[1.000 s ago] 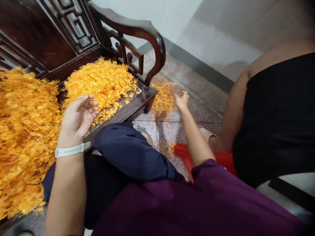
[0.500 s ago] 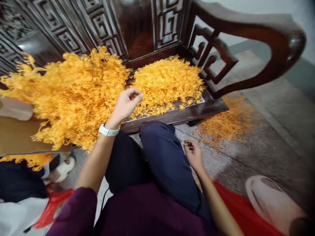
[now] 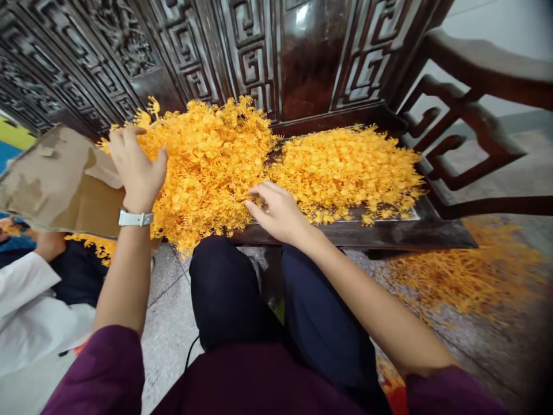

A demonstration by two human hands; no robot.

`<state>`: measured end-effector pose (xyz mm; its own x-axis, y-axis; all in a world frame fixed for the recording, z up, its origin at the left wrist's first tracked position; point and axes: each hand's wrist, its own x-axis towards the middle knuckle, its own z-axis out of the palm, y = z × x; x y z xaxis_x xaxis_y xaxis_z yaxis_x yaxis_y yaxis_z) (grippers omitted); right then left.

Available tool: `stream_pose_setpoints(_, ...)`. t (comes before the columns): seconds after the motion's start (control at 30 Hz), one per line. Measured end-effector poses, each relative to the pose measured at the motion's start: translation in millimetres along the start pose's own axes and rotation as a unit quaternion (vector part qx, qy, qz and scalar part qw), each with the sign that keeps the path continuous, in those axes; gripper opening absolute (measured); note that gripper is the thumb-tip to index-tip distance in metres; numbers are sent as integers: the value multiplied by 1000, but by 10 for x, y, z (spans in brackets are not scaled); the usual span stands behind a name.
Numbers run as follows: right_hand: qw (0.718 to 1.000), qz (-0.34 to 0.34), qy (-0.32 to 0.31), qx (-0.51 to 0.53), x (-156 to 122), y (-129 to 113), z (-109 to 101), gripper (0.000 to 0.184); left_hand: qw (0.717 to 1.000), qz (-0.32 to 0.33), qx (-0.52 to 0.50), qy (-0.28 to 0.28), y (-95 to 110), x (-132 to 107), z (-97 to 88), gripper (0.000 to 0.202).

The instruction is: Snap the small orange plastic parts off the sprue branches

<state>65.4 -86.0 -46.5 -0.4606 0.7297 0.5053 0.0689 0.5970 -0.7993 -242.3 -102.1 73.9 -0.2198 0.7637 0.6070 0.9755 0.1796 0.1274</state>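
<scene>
Both hands at the big orange flower heap [image 3: 211,158], wooden bench [image 3: 371,233]
Left hand [image 3: 140,170] wide, thumb well apart, heap at its 3 o'clock; contact unclear. Right hand [image 3: 279,213] loosely curled, narrow gap between thumb and fingers, big heap at its 10 o'clock, smaller flower heap [image 3: 349,170] at 2 o'clock, resting on a pale-edged base [image 3: 415,215], tray or sheet, cannot tell. Torn cardboard [image 3: 47,187] at left hand's 9 o'clock. Orange strands [image 3: 462,276] on floor, right hand's 4 o'clock
</scene>
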Motion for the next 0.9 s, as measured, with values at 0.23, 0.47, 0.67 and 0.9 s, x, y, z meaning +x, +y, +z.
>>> stream_pose_setpoints(0.23, 998, -44, 40, -36, 1742, -125, 980, 45, 996, -77, -25, -35, -62, -308, 459, 120)
stream_pose_setpoints(0.47, 993, 42, 75, 87, 2663, -61, 1215, 25, 998, 8, 2, -69, -60, -217, 792, 94)
stream_pose_setpoints(0.67, 870, 151, 137, 450, 2586, -171, 573, 47, 995, -12, 5, -94, -349, 86, 972, 105)
stream_pose_setpoints(0.9, 800, 158, 149, 559, 2032, -245, -225, 42, 995, -43, -33, -83, -360, 140, 889, 105)
